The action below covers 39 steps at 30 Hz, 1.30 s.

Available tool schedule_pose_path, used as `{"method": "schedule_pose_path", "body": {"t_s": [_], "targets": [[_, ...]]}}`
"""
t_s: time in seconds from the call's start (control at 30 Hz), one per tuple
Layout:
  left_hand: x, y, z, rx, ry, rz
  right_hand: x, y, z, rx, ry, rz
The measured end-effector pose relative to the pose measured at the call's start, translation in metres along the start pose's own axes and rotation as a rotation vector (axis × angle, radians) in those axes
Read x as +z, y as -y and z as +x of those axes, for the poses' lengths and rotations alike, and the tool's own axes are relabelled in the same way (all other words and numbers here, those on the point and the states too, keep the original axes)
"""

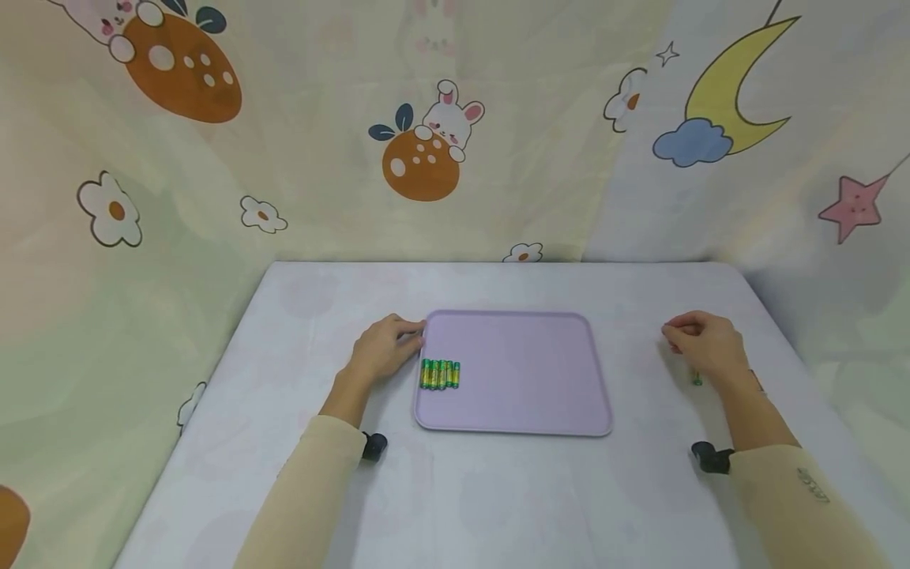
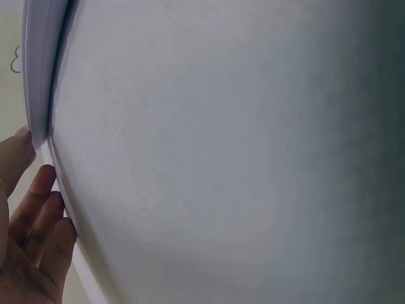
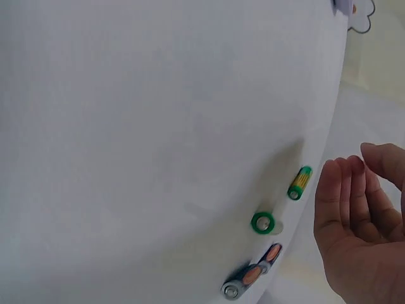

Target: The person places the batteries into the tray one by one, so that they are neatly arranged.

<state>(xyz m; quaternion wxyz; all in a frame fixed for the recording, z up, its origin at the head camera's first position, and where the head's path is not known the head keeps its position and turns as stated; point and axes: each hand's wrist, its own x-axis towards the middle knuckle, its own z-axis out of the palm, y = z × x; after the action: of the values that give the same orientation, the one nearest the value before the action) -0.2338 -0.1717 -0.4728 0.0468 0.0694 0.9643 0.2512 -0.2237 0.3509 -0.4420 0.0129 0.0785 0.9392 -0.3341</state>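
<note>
A flat lilac tray [image 1: 519, 371] lies on the table. Several green-and-yellow batteries [image 1: 441, 374] stand in a row along its left side. My left hand [image 1: 387, 348] is at the tray's left edge, its fingertips touching the rim [image 2: 39, 76]. Off to the right of the tray, my right hand [image 1: 707, 344] hovers over the table with fingers loosely bent and nothing visible between them. Beside that hand lies a green-and-yellow battery [image 3: 300, 183], with another green-ended battery [image 3: 262, 222] seen end-on. Two dark batteries with orange marks [image 3: 252, 276] lie nearby.
A white cloth-covered table [image 1: 498, 498] bears the tray. Behind it and at both sides hangs a printed curtain [image 1: 313, 142] with rabbits, flowers and a moon. Black wrist straps with cameras [image 1: 374, 446] sit at both cuffs.
</note>
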Motion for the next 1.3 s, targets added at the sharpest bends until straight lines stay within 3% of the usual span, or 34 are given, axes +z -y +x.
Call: {"method": "schedule_pose_path", "body": {"t_s": [0.47, 0.83, 1.3], "targets": [[0.0, 0.0, -0.001, -0.008, -0.002, -0.006, -0.008, -0.021, 0.015, 0.039, -0.03, -0.057], [0.002, 0.0, -0.002, -0.007, 0.004, -0.014, -0.005, -0.02, 0.017, 0.139, 0.036, -0.031], [-0.002, 0.0, -0.003, -0.027, -0.004, -0.011, 0.002, -0.019, 0.032, 0.132, 0.042, -0.135]]}}
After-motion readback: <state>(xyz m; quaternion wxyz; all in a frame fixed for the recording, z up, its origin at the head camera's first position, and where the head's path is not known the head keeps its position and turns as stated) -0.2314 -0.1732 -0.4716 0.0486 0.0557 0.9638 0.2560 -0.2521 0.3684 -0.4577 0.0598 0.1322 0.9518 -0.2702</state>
